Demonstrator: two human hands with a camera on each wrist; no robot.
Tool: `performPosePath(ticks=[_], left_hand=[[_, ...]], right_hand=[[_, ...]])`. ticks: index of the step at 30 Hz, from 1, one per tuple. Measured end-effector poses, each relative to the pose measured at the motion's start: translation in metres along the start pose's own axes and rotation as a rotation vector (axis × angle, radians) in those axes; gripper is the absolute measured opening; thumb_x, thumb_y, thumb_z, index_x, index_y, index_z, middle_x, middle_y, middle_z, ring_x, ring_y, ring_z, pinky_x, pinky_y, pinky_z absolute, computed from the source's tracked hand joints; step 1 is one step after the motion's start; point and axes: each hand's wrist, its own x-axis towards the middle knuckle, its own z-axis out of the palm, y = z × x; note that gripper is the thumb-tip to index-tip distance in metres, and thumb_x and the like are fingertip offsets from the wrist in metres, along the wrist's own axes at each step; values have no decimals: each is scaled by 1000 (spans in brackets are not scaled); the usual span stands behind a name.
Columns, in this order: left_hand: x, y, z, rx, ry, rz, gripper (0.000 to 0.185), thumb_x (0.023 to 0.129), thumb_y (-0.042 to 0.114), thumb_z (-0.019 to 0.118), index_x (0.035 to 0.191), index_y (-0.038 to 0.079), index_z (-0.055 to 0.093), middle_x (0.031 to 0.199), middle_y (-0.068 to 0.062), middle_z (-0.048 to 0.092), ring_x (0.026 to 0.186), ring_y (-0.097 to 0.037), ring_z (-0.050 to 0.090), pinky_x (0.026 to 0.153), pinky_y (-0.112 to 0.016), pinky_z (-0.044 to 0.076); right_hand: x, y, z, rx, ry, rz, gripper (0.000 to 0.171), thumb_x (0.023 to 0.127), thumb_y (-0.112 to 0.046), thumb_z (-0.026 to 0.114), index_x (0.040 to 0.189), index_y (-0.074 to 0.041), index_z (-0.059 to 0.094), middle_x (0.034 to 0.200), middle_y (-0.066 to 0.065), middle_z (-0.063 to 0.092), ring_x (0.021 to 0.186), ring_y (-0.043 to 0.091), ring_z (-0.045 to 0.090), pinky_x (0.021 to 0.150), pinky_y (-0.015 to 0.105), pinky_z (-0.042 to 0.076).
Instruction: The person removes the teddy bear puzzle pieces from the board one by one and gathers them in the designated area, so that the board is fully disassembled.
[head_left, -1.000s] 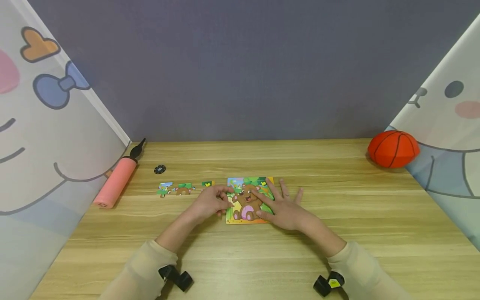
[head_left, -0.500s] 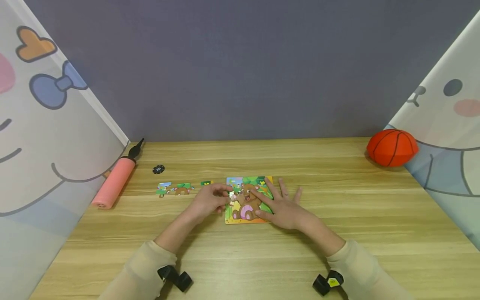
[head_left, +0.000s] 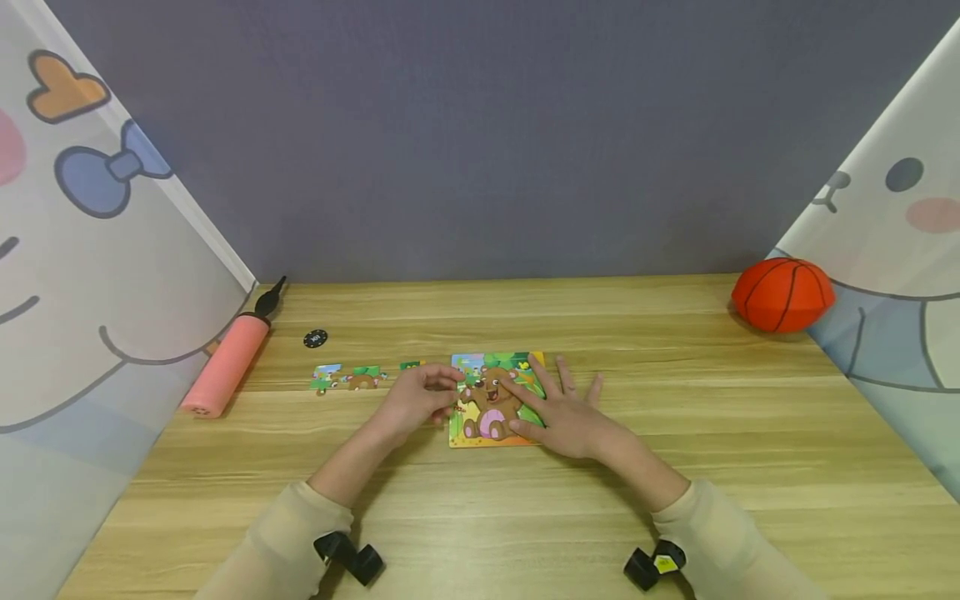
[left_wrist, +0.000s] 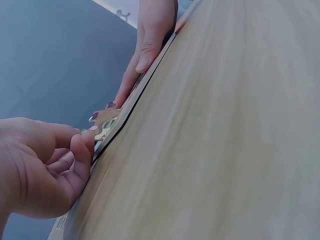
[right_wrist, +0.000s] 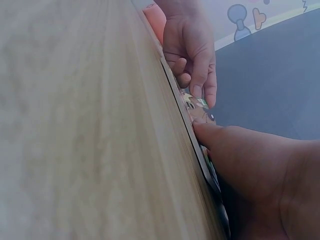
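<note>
A jigsaw puzzle (head_left: 480, 443) with a brown bear picture lies on the table in front of me. At its left edge my left hand (head_left: 415, 402) pinches a puzzle piece (left_wrist: 106, 116) between thumb and fingertips. The left wrist view shows this piece tilted up a little from the board, with brown bear print on it. My right hand (head_left: 573, 421) rests on the puzzle's right side, fingers spread and straight, covering part of that edge. In the right wrist view the right thumb (right_wrist: 207, 131) presses down close to the piece.
Loose puzzle pieces (head_left: 365, 379) lie in a row to the left, one partly behind the left hand. Beyond them are a black round chip (head_left: 316, 338) and a pink hand pump (head_left: 228, 367). A red ball (head_left: 783, 295) sits at the back right, near the grey back wall (head_left: 487, 150).
The pinched piece tilted and caught the light half a second ago; now it looks flatter and lines up with the bear. The right hand has stayed in place.
</note>
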Motion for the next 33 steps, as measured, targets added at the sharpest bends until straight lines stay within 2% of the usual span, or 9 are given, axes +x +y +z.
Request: performPosePath(ticks=[9, 20, 27, 33], left_hand=[[1, 0, 2, -54, 39, -27, 20, 95, -5, 65, 114, 0, 67, 98, -13, 67, 66, -16, 59, 53, -21, 47], [-1, -1, -3, -59, 26, -19, 23, 97, -1, 64, 120, 1, 68, 102, -14, 64, 69, -17, 60, 56, -21, 48], [-5, -2, -11, -38, 36, -6, 23, 97, 3, 65, 120, 0, 66, 104, -13, 64, 72, -17, 60, 57, -22, 48], [-7, -1, -17, -31, 43, 3, 26, 96, 2, 66, 122, -1, 66, 104, -14, 65, 72, -16, 61, 58, -22, 49]], right_hand=[[-1, 0, -2, 10, 1, 0, 70, 100, -68, 38, 161, -40, 21, 169, 11, -4, 148, 50, -12, 94, 88, -11], [-2, 0, -2, 9, -8, -4, 72, 99, -70, 38, 162, -40, 18, 169, 11, -6, 148, 49, -14, 95, 87, -11], [-3, 0, -2, 63, 20, -10, 83, 99, -66, 46, 164, -26, 13, 169, 9, -6, 149, 47, -14, 95, 85, -14], [-2, 1, -1, 92, 32, 27, 95, 96, -68, 51, 164, -16, 10, 168, 13, -10, 149, 46, -15, 98, 84, -13]])
